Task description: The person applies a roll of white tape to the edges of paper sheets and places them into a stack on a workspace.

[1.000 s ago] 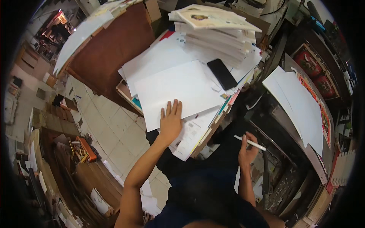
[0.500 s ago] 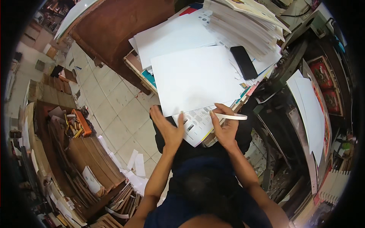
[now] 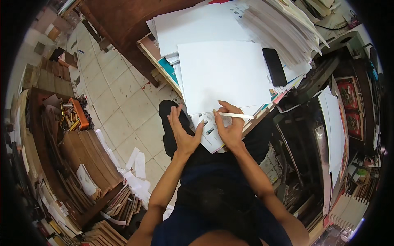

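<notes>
A large blank white sheet (image 3: 225, 76) lies on the paper pile in front of me. From under its near edge sticks out a printed sheet (image 3: 211, 141) with small pictures and text. My left hand (image 3: 184, 138) is open at the left of the printed sheet, fingers stretched and thumb apart, the thumb tip over its edge. On the other side, my right hand (image 3: 232, 131) is closed round a thin white tape roll (image 3: 247, 117), seen nearly edge-on. Its thumb and forefinger point towards the blank sheet's near edge. Whether a tape end lies between them is too small to tell.
A black phone (image 3: 275, 67) rests on papers right of the blank sheet, beside a thick paper stack (image 3: 283, 33). Dark machinery (image 3: 295, 143) stands at the right. At the left, a wooden shelf (image 3: 92, 164) carries boards and an orange tray (image 3: 80, 112). Paper scraps (image 3: 137, 184) litter the tiled floor.
Both hands have come closer together, the right one moving left with the tape roll. The roll has turned from a visible ring to nearly edge-on. The whole view has shifted slightly.
</notes>
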{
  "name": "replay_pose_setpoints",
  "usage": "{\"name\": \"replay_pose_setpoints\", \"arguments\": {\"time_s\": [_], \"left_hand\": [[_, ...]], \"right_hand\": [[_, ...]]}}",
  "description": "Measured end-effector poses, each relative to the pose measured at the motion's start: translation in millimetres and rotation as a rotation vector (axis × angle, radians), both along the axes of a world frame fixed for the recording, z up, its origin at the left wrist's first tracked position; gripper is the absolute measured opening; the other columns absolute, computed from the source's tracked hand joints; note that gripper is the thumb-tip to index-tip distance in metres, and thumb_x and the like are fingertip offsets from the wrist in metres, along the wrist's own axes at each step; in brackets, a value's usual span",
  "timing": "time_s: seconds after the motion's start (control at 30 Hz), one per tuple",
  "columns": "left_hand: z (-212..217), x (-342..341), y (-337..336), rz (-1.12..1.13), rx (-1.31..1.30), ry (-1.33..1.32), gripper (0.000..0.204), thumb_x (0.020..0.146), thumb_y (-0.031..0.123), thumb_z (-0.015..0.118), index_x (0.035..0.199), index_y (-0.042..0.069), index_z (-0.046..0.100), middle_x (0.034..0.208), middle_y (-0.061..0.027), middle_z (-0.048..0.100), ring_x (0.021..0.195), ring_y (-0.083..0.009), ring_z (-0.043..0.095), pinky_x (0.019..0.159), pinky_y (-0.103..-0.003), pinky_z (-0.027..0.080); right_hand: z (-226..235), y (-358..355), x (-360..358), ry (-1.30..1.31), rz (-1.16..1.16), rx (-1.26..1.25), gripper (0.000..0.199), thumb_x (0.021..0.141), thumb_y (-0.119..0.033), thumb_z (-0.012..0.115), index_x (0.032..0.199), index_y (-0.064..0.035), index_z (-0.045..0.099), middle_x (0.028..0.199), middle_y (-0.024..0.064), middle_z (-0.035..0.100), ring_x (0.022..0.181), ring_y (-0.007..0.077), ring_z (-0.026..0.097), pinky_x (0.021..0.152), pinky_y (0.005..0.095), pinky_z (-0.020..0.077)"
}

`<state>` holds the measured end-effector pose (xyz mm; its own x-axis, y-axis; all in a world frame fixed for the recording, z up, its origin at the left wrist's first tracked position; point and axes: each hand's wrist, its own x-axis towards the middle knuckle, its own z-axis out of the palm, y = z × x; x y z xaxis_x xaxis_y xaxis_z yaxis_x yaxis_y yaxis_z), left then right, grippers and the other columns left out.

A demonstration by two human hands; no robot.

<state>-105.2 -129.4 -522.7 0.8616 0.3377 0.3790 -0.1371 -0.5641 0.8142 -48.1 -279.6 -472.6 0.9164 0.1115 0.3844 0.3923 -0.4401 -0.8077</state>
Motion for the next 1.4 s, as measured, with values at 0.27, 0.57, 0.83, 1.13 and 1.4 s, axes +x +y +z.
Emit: {"name": "replay_pose_setpoints", "arguments": {"time_s": [0.27, 0.57, 0.83, 1.13, 1.4], "left_hand": [[-21, 3, 5, -0.106, 0.059, 0.025, 0.102, 0.081, 0.023, 0.08, 0.155, -0.003, 0.015, 0.153, -0.0149, 0.045, 0.147, -0.0385, 0.03, 0.119, -0.063, 0.003], [-50, 9, 18, -0.153, 0.173, -0.098, 0.09, 0.084, 0.034, 0.075, 0.15, 0.0, 0.025, 0.154, -0.0155, 0.044, 0.146, -0.0396, 0.031, 0.118, -0.063, 0.009], [-52, 10, 14, -0.126, 0.167, -0.123, 0.081, 0.084, 0.039, 0.073, 0.145, 0.002, 0.034, 0.151, -0.0164, 0.047, 0.142, -0.0419, 0.035, 0.117, -0.063, 0.013], [-45, 11, 15, -0.116, 0.19, -0.122, 0.069, 0.09, 0.045, 0.066, 0.14, 0.006, 0.04, 0.149, -0.017, 0.049, 0.143, -0.0411, 0.037, 0.118, -0.061, 0.015], [-45, 10, 17, -0.132, 0.198, -0.112, 0.064, 0.083, 0.032, 0.071, 0.135, 0.006, 0.044, 0.149, -0.0177, 0.049, 0.142, -0.0422, 0.038, 0.118, -0.06, 0.016]], "right_hand": [[-8, 24, 1, -0.06, 0.016, -0.057, 0.036, 0.084, -0.004, 0.075, 0.119, -0.0053, 0.069, 0.087, 0.0071, 0.067, 0.088, 0.0215, 0.061, 0.085, 0.0369, 0.0446], [-17, 46, 5, 0.013, 0.046, 0.011, 0.035, 0.086, -0.01, 0.07, 0.121, -0.0067, 0.067, 0.088, 0.0058, 0.067, 0.094, 0.0253, 0.062, 0.094, 0.044, 0.0377], [-21, 44, 4, -0.062, -0.012, -0.141, 0.034, 0.087, -0.011, 0.068, 0.12, -0.0056, 0.067, 0.086, 0.0053, 0.068, 0.096, 0.0237, 0.061, 0.096, 0.045, 0.0355], [-24, 42, 4, -0.014, -0.023, -0.181, 0.033, 0.089, -0.013, 0.066, 0.121, -0.005, 0.066, 0.088, 0.0063, 0.067, 0.101, 0.0242, 0.059, 0.098, 0.0471, 0.0335], [-26, 42, 3, -0.012, -0.024, -0.194, 0.033, 0.09, -0.013, 0.066, 0.122, -0.0048, 0.066, 0.089, 0.0067, 0.066, 0.101, 0.0246, 0.058, 0.099, 0.0473, 0.0331]]}}
